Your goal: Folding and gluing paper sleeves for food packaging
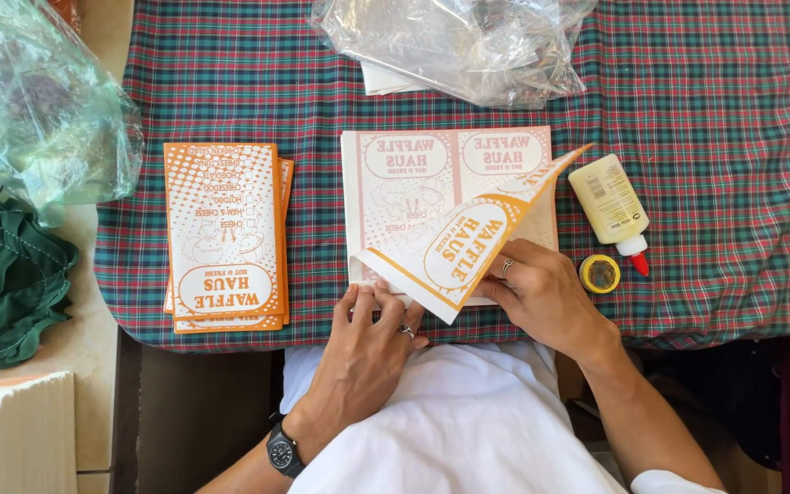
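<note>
We see folded paper sheet point(454, 247) directly ahead of both hands, long axis diagonal, upper right to lower left. Left hand point(372, 334) pins lower-left corner; right hand point(541, 293) pinches fold edge, nearer flap.

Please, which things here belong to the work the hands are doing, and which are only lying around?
In use: folded sheet, held by left hand and right hand; sheet stack under it; finished stack; glue bottle; small glue pot.

Lying about: clear bag; second bag; green cloth.
</note>
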